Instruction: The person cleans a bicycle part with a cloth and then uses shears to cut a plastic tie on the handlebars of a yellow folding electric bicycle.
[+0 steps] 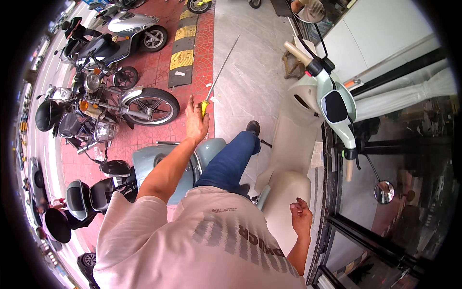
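My left hand [196, 123] reaches forward with its fingers round the yellow handle of a long screwdriver [205, 105]. Its thin metal shaft points up and away over the pavement. On my right side, my right hand [301, 217] hovers by the cream seat of a pale scooter [288, 192], fingers curled in with the tips together. Whether anything small is between those fingers is hidden. The pale green handlebar [334, 106] with a dark display is further off at the right, apart from both hands.
Parked at the left are a motorcycle [149, 111], a silver scooter [134, 29] and a blue-grey scooter [149, 164] close to my leg. A yellow-black ramp strip [183, 53] lies on the red paving. A small wooden stool [294, 62] stands ahead, and glass doors line the right.
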A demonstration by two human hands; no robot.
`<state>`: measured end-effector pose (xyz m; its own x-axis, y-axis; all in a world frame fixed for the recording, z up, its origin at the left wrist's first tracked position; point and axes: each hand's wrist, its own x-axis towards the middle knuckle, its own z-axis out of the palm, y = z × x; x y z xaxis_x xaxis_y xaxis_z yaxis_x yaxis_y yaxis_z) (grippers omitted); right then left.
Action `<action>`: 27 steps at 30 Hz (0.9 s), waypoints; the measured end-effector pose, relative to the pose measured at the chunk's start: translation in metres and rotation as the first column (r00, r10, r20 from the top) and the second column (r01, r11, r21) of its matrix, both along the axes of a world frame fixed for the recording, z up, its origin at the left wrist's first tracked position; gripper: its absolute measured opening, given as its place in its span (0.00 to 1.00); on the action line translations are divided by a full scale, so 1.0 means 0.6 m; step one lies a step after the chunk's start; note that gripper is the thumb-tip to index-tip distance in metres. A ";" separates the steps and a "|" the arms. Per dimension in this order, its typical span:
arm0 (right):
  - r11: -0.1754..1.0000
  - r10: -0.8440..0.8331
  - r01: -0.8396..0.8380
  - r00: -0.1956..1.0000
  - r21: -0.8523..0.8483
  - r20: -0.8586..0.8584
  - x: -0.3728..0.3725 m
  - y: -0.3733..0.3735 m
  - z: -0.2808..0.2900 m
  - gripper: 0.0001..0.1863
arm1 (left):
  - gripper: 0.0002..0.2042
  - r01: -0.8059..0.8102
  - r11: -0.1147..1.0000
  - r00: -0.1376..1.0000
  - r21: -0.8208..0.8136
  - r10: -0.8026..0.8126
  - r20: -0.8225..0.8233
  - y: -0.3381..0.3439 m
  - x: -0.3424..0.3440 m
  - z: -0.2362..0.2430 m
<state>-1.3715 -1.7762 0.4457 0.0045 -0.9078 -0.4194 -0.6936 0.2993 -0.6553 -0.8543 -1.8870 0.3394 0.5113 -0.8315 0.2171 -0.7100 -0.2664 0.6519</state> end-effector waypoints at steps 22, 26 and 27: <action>0.579 -0.758 0.594 0.644 0.558 0.102 0.562 -0.698 -0.315 0.09 | 0.26 0.202 0.728 0.222 0.655 0.617 -0.755 -0.984 0.495 -0.110; 0.423 -0.826 0.616 0.563 0.665 0.004 0.649 -0.811 -0.373 0.09 | 0.24 0.204 0.742 0.388 0.638 0.537 -0.749 -1.190 0.564 -0.107; 0.361 -0.842 0.613 0.538 0.703 -0.037 0.671 -0.837 -0.397 0.09 | 0.24 0.228 0.731 0.474 0.643 0.494 -0.729 -1.233 0.596 -0.113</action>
